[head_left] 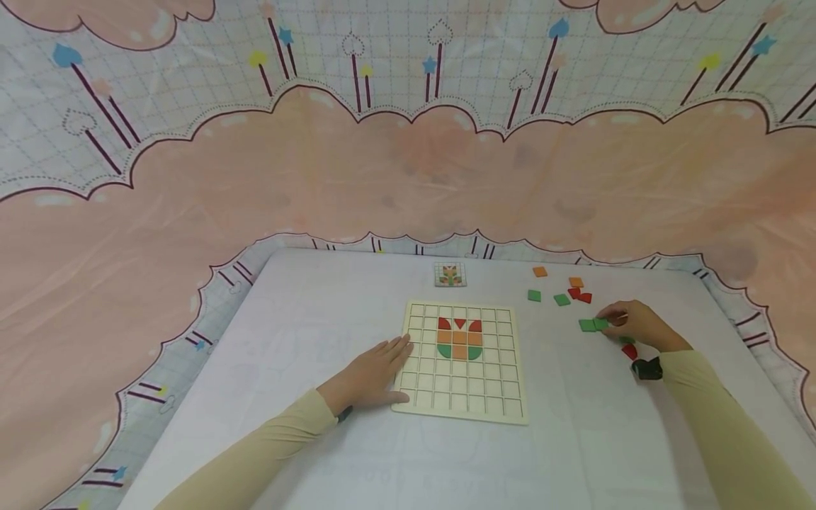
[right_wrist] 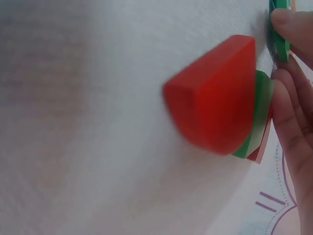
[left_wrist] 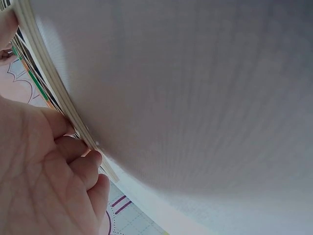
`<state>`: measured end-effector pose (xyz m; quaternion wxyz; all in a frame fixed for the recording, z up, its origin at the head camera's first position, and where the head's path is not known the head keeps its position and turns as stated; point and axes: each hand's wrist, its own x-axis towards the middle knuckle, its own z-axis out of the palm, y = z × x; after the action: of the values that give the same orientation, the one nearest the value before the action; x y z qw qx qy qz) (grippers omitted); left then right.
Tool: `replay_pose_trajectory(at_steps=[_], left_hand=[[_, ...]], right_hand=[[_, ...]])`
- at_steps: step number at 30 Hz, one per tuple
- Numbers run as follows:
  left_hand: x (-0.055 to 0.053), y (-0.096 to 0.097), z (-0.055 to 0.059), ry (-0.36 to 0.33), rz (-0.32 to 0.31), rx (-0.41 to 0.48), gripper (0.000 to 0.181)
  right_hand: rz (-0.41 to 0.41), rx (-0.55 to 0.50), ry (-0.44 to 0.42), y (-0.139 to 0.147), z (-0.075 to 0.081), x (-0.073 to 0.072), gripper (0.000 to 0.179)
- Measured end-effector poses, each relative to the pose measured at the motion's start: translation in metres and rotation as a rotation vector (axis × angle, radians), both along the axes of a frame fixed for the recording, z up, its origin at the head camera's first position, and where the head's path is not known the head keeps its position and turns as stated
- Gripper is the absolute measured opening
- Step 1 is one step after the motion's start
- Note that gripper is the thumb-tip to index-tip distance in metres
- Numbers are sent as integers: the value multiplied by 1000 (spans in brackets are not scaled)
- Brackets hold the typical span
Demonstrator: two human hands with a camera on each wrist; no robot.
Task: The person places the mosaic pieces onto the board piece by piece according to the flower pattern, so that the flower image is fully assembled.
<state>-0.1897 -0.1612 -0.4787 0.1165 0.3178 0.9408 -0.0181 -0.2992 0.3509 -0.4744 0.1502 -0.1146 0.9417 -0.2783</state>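
Nearest, two khaki sleeves [head_left: 720, 418] reach in over a white tabletop [head_left: 306, 312]. Left hand [head_left: 372, 372] lies with fingers extended, not grasping: fingertips touch the left edge of the pale grid board [head_left: 468, 386], thumb on its near left corner. Board sits flat near the middle of the table, slightly askew, cream-coloured, ruled into squares by raised lines; the near rows are bare.

Set in its farther half, a compact figure: green quarter-rounds [head_left: 444, 351] flank an orange square at the bottom; a full row of three orange squares [head_left: 460, 338] above; on top, two red curved pieces [head_left: 475, 326] with a small red triangle [head_left: 460, 324] between, point down.

To the right, beside the wrist, a red quarter piece [right_wrist: 215, 98], glossy and thick, straight-sided with one rounded edge; a green piece [right_wrist: 259, 115] just behind it. Right hand [head_left: 637, 324] pinches a green square [head_left: 601, 324] between thumb and fingers, right beside a second green square [head_left: 586, 326].

Farther, loose: two green tiles [head_left: 534, 295], two red pieces [head_left: 586, 298] close together, two orange tiles [head_left: 540, 271]. Beyond the board, a small pattern card [head_left: 450, 275] in red, orange and green. Last, a peach backdrop [head_left: 382, 177] with printed candles.
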Motion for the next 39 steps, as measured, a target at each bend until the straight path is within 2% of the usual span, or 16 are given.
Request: replay_pose_trajectory(at_steps=[12,18,22,25,29,33,39], left_hand=[[-1,0,-4,25,-11,-13,91],[-1,1,-4,8,6,-6,92],[-1,2,-4,-4,18,-8,92],[0,1,-4,-4,24,-12,92],[2,0,-3,-6,25,-6,93],[3,0,-2,-14,21,11,92],[2,0,-1,-16,17,9,91]], right_hand=[[-11,-25,36,2,-4,2,36],[-18,-31,36,0,-2,4,36],[1,-45,73,-4,2,6,33],[13,-68,102,-11,5,8,31],[17,-92,94,-30,12,11,32],[59,-103,109,-51,19,15,32],[140,-148,182,-76,23,19,29]])
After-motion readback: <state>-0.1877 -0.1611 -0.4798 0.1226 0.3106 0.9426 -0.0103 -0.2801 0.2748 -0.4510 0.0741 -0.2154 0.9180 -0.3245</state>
